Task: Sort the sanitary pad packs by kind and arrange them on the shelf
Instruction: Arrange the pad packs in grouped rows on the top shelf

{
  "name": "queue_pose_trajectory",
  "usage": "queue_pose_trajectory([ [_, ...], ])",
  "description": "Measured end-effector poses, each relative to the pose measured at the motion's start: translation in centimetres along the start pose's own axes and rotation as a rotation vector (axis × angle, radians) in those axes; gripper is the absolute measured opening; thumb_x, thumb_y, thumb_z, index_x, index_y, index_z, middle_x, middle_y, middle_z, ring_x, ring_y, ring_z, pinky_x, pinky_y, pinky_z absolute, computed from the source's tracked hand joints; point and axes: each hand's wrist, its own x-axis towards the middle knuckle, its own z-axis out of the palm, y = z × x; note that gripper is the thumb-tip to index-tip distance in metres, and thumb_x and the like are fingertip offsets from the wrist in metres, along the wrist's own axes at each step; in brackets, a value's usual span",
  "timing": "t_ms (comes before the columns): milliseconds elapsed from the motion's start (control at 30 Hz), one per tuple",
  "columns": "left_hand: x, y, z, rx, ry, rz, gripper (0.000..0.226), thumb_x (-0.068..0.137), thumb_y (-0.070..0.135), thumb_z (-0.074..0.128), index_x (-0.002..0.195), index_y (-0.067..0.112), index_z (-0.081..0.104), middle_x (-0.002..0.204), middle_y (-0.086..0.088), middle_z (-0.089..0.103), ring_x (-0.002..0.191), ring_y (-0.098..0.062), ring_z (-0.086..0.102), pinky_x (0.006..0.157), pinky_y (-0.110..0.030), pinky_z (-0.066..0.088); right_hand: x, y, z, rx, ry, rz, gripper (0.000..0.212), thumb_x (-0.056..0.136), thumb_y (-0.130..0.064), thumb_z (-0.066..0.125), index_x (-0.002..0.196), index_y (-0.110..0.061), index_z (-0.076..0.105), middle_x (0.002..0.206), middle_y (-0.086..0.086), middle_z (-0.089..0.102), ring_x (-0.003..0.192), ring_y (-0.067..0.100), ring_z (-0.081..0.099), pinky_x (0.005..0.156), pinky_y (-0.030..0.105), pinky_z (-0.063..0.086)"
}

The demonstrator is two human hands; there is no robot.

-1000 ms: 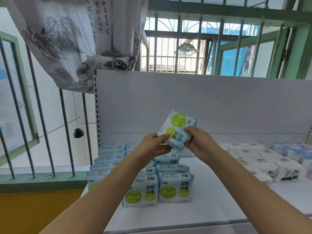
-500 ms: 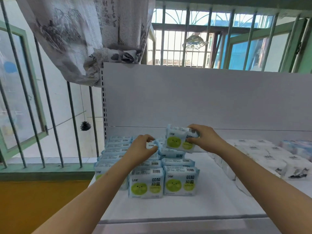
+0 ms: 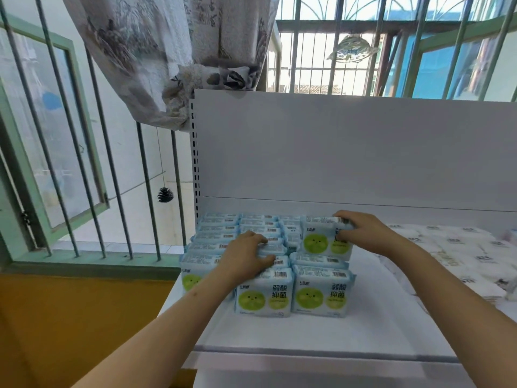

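Over on the far left, window bars [image 3: 92, 152] run down to a green sill, and a pine cone [image 3: 165, 194] dangles on a string beside the white shelf [image 3: 307, 326]. A patterned curtain [image 3: 173, 51] hangs bunched above the shelf's back panel [image 3: 349, 152]. On the shelf's left end sit the blue-and-green sanitary pad packs [image 3: 264, 292], standing upright in tidy rows, front faces toward the camera, the rows touching each other. The left hand [image 3: 246, 257] lies on top of the middle row, fingers slightly curled and pressing down on the pack tops rather than closing round any one. Next along, the right hand [image 3: 361, 233] pinches the top edge of one green-faced pack [image 3: 321, 240], thumb in front and fingers behind, the pack upright at the back of the right-hand row, raised above the packs in front of it. Further right, white packs [image 3: 461, 256] with dark print lie flat in their own group, apart from the blue ones.
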Motion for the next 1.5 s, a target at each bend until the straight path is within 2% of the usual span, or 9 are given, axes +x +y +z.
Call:
queue_pose_trajectory([
  [167, 0.5, -0.9, -2.5, -0.101, -0.011, -0.044, 0.041, 0.095, 0.019, 0.056, 0.135, 0.012, 0.057, 0.137, -0.006, 0.055, 0.121, -0.021, 0.056, 0.102, -0.033, 0.045, 0.3, 0.2, 3.5, -0.174, -0.225, 0.038, 0.033, 0.096, -0.03, 0.056, 0.128, -0.023, 0.056, 0.113, 0.003, 0.057, 0.097, 0.017, 0.053, 0.081, 0.028, 0.04],
  [400, 1.9, -3.9, -6.1, 0.092, -0.216, -0.088, 0.038, 0.087, 0.037, 0.071, 0.121, 0.021, 0.068, 0.119, 0.003, 0.065, 0.106, -0.014, 0.057, 0.091, -0.027, 0.043, 1.4, -0.6, 5.0, -0.263, 0.115, -0.007, 0.04, 0.096, -0.052, 0.049, 0.122, -0.022, 0.056, 0.121, -0.001, 0.05, 0.109, 0.02, 0.053, 0.09, 0.035, 0.047],
  [533, 2.8, -3.8, -5.0, 0.228, -0.205, -0.045, 0.032, 0.081, 0.049, 0.074, 0.108, 0.033, 0.072, 0.106, 0.005, 0.067, 0.109, -0.021, 0.055, 0.1, -0.044, 0.046, 1.8, -5.0, 6.8, -0.168, 0.004, -0.185, 0.029, 0.093, -0.047, 0.056, 0.113, -0.026, 0.063, 0.106, -0.008, 0.058, 0.093, 0.008, 0.055, 0.08, 0.026, 0.046],
  [667, 2.9, -3.7, -5.2, 0.078, -0.142, 0.04, 0.018, 0.082, 0.039, 0.077, 0.091, 0.023, 0.074, 0.095, 0.006, 0.069, 0.089, -0.013, 0.06, 0.082, -0.035, 0.052, 2.5, -6.6, 8.6, -0.199, -0.067, -0.218, 0.036, 0.092, -0.043, 0.061, 0.123, -0.025, 0.061, 0.117, -0.005, 0.057, 0.102, 0.012, 0.053, 0.086, 0.027, 0.043],
  [767, 2.6, -3.2, -6.8, -0.199, -0.088, 0.037, 0.015, 0.087, 0.028, 0.074, 0.083, 0.015, 0.068, 0.077, 0.004, 0.065, 0.069, -0.01, 0.06, 0.066, -0.028, 0.054, 3.4, -7.0, 7.2, -0.074, 0.021, -0.223, 0.035, 0.093, -0.044, 0.059, 0.123, -0.026, 0.061, 0.117, -0.006, 0.057, 0.097, 0.009, 0.053, 0.082, 0.025, 0.039],
  [967, 2.8, -2.0, -10.6, -0.574, 0.043, 0.002, 0.015, 0.091, 0.021, 0.07, 0.084, 0.01, 0.062, 0.098, -0.013, 0.072, 0.09, -0.024, 0.071, 0.075, -0.032, 0.062, 3.8, -9.4, 2.3, 0.26, 0.005, -0.092, 0.039, 0.091, -0.056, 0.055, 0.123, -0.032, 0.056, 0.112, -0.01, 0.061, 0.095, 0.008, 0.06, 0.076, 0.029, 0.047],
  [1167, 2.3, -0.8, -10.9, -0.502, 0.278, 0.132, 0.015, 0.086, 0.026, 0.073, 0.081, 0.015, 0.064, 0.083, -0.012, 0.07, 0.08, -0.029, 0.069, 0.07, -0.047, 0.06, 3.7, -11.7, 2.2, 0.646, -0.06, 0.218, 0.064, 0.091, -0.07, 0.037, 0.12, -0.016, 0.058, 0.11, 0.01, 0.066, 0.086, 0.025, 0.072, 0.072, 0.035, 0.061],
  [1333, 1.4, 1.3, -11.1, -0.479, 0.274, 0.208, 0.025, 0.086, 0.029, 0.076, 0.08, 0.009, 0.063, 0.082, -0.013, 0.069, 0.078, -0.023, 0.068, 0.064, -0.035, 0.061, 4.2, -14.0, 2.6, 1.328, -0.048, 0.399, 0.052, 0.089, -0.042, 0.068, 0.119, -0.003, 0.05, 0.118, 0.019, 0.051, 0.113, 0.035, 0.055, 0.081, 0.041, 0.06],
  [1500, 0.7, 1.4, -11.1, -0.634, 0.147, 0.218, 0.021, 0.094, 0.024, 0.067, 0.093, 0.004, 0.071, 0.096, -0.008, 0.071, 0.084, -0.009, 0.069, 0.074, -0.027, 0.06, 4.8, -15.1, 3.4, 1.242, -0.088, 0.349, 0.017, 0.093, -0.011, 0.06, 0.105, 0.001, 0.058, 0.091, 0.017, 0.064, 0.077, 0.026, 0.066, 0.073, 0.038, 0.061],
])
